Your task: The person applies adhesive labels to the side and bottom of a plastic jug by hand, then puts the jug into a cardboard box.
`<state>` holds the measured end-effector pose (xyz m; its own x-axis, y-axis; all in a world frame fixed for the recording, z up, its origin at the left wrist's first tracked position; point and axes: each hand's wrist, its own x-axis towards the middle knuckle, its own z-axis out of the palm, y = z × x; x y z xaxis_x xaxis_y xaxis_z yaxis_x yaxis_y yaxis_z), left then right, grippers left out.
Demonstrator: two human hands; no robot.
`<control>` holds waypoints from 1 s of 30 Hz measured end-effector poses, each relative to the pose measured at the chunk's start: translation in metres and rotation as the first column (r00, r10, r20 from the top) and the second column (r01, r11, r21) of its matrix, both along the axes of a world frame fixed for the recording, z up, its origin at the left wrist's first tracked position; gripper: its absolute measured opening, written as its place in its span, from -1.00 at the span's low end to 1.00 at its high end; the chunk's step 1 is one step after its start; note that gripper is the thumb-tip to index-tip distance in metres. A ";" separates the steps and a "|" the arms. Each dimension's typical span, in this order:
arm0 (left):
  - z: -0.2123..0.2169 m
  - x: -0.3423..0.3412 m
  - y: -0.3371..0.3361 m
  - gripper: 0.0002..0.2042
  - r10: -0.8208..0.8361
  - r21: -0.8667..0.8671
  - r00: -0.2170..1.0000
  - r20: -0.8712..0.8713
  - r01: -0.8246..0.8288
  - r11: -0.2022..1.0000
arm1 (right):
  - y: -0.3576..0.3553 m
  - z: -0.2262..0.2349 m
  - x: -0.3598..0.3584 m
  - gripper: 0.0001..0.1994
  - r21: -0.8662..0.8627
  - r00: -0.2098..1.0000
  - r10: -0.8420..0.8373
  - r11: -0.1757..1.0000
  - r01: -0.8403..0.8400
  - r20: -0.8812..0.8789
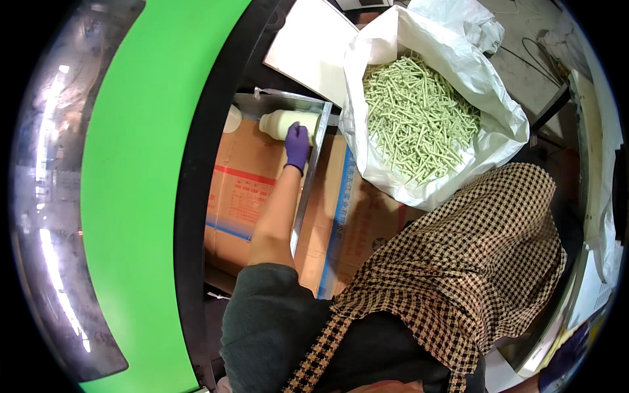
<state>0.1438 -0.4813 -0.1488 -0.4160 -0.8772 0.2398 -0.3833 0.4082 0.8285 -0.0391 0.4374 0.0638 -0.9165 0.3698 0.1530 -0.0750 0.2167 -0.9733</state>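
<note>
My left hand [297, 147], in a purple glove, reaches forward and closes over a cream-white plastic bottle [278, 123]. The bottle lies on its side at the far end of a shallow metal tray [309, 178]. The tray rests on flattened brown cardboard boxes [246, 190]. My bare forearm stretches along the tray's length. My right hand is out of sight, hidden below a checked brown and cream scarf [472, 262] that covers my right side.
A wide green conveyor belt [141, 196] with a black edge curves along the left. To the right of the tray, an open white sack [491, 85] holds several pale green sticks [419, 118]. A white sheet [314, 46] lies beyond the tray.
</note>
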 end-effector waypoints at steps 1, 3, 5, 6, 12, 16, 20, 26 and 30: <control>-0.014 0.014 -0.019 -0.45 0.064 0.015 0.995 0.079 -0.066 0.998 | 0.000 -0.008 -0.015 -0.46 -0.188 0.995 0.078 0.980 -0.066 0.060; -0.031 -0.004 -0.022 -0.21 0.042 -0.081 0.919 0.393 -0.010 0.997 | -0.020 -0.007 -0.022 -0.45 -0.458 0.974 0.190 0.882 -0.114 0.122; -0.048 0.001 -0.036 -0.11 0.104 -0.085 0.820 0.562 -0.068 0.994 | -0.056 -0.008 -0.042 -0.45 -0.534 0.944 0.271 0.835 -0.134 0.188; -0.058 -0.009 -0.031 -0.07 0.163 -0.123 0.794 0.586 -0.112 0.986 | -0.109 0.013 -0.041 -0.45 -0.542 0.958 0.150 0.841 0.005 0.243; -0.056 -0.027 -0.034 0.06 0.348 -0.179 0.534 0.771 -0.343 0.922 | -0.091 0.003 -0.055 -0.45 0.072 0.911 0.344 0.927 -0.368 0.228; -0.036 0.014 -0.053 -0.01 0.382 -0.187 0.630 0.676 -0.356 0.916 | -0.090 0.008 -0.050 -0.52 0.654 0.922 0.313 0.652 -0.384 0.229; 0.018 0.083 -0.126 -0.49 0.348 -0.215 0.500 0.793 -0.305 0.928 | -0.083 0.005 -0.056 -0.57 0.794 0.890 0.397 0.453 -0.404 0.226; 0.091 0.184 -0.177 -0.66 0.629 -0.291 0.616 0.475 -0.565 0.772 | -0.144 0.001 -0.056 -0.60 0.126 0.923 0.314 0.930 -0.347 0.222; 0.060 0.200 -0.143 -0.57 0.756 0.593 0.101 -0.646 -0.556 0.582 | -0.173 0.006 -0.035 -0.59 -0.081 0.925 0.279 0.960 -0.267 0.256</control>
